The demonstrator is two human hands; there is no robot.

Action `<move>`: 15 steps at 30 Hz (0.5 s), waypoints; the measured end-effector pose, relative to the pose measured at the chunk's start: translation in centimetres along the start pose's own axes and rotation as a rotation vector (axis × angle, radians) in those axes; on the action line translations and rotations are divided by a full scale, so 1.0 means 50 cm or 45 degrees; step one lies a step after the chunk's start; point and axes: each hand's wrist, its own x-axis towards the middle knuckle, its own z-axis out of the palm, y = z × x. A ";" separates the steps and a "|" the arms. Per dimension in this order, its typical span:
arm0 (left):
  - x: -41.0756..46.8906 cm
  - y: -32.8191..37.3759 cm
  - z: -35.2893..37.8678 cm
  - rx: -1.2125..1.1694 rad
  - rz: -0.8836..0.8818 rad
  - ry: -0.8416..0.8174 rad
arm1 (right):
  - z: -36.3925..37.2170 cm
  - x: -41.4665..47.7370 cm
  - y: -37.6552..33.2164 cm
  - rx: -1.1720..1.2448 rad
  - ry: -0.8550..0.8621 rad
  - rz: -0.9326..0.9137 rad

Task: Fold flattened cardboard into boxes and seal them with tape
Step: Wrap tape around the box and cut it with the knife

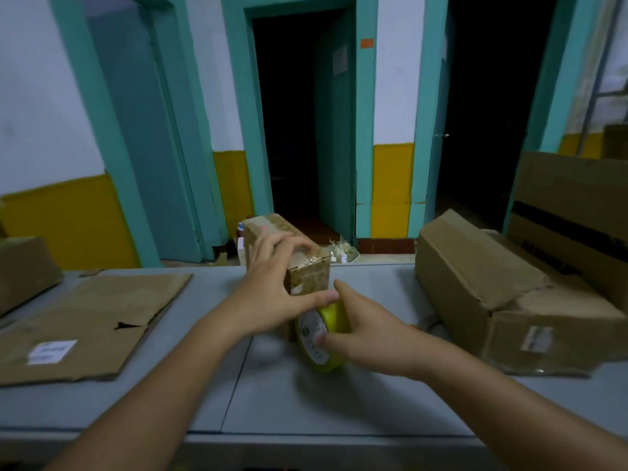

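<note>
On grey table [306,402], small brown box [311,271] (worn, taped)

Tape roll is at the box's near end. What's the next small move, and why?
Probably pull the roll toward you with the right hand to pay out tape, the left hand steadying the box. The roll sits against the box's near end, and the left thumb lies right above it.

Left hand [272,294] beside right hand [368,331]
</note>
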 end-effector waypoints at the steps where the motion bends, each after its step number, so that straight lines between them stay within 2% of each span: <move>1: 0.000 -0.004 0.000 -0.075 0.004 -0.006 | -0.004 -0.010 -0.006 0.076 -0.038 0.019; 3: 0.001 -0.007 -0.003 -0.131 0.004 -0.044 | -0.016 -0.024 -0.006 0.125 -0.043 0.049; 6: 0.005 -0.006 -0.018 -0.087 0.017 -0.142 | -0.059 -0.027 0.037 -0.316 0.191 -0.005; 7: 0.006 -0.003 -0.024 -0.064 0.038 -0.175 | -0.074 -0.030 0.054 -0.506 0.187 0.025; 9: 0.006 0.003 -0.030 -0.025 0.072 -0.249 | -0.092 -0.039 0.074 -0.767 0.014 0.244; 11: 0.005 0.009 -0.022 0.028 0.065 -0.276 | -0.085 -0.043 0.082 -0.860 -0.110 0.403; 15: 0.002 -0.006 -0.012 0.019 0.011 -0.177 | -0.076 -0.036 0.081 -0.830 -0.018 0.438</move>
